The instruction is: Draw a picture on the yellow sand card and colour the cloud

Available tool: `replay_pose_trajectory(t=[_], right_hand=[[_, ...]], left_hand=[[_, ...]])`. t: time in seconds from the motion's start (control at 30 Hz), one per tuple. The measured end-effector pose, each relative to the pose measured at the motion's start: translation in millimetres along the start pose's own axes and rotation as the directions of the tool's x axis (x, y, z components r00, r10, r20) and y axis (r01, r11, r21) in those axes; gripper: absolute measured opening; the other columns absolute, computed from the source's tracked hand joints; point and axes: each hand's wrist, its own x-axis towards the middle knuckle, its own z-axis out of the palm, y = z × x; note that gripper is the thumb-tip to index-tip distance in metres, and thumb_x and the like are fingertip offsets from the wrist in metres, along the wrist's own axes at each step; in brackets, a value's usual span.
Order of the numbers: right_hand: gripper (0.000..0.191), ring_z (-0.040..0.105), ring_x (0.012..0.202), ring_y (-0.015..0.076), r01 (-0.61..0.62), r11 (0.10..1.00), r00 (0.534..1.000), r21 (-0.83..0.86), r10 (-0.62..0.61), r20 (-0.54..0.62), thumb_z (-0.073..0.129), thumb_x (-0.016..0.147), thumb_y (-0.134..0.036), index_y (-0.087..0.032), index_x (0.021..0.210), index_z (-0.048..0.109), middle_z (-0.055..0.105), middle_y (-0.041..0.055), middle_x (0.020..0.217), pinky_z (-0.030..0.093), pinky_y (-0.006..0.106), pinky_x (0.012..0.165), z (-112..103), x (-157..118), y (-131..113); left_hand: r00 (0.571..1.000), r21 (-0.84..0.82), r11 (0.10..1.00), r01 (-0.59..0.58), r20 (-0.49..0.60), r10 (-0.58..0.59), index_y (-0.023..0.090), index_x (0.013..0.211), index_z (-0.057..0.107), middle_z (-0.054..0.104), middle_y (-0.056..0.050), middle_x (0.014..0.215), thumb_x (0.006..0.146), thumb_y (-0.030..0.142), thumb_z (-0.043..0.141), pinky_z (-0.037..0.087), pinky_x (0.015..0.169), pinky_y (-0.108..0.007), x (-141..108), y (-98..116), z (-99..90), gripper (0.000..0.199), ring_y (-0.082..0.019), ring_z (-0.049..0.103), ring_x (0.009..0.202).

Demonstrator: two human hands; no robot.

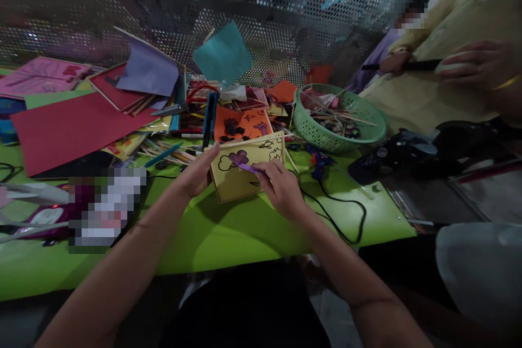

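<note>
A yellow framed drawing with black outlines of flowers and clouds tilts above the green tabletop. My left hand is closed on its left edge, thumb at the upper corner; the fingers behind it are hidden. In my right hand is a slim purple crayon, pinched between thumb and fingers. Its tip meets a flower shape, part of which is coloured purple. Just behind stands an orange drawing with dark flowers. Along the yellow drawing's top edge runs a thin wooden stick.
A green basket of sticks sits at right, near a blue glue gun and its black cord. Red paper, scissors and a teal pen lie left. A co-worker's hand holds something at far right.
</note>
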Motion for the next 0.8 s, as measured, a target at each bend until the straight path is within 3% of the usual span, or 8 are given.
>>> replay_pose_trajectory(t=[0.8], right_hand=[[0.024, 0.067, 0.084, 0.0218, 0.005, 1.0, 0.999, -0.013, -0.005, -0.032, 0.045, 0.109, -0.029, -0.02, 0.115, 0.067, 0.072, 0.0105, 0.101, 0.052, 0.033, 0.073, 0.5, -0.6, 1.8]], left_hand=[[1.0, -0.019, 1.0, 0.018, 0.01, -0.018, 0.014, 0.136, 0.067, 0.079, -0.018, 0.124, 0.1, 0.057, 0.055, 0.055, 0.111, -0.048, -0.2, 2.2, -0.3, 0.058, -0.034, 0.072, 0.122]])
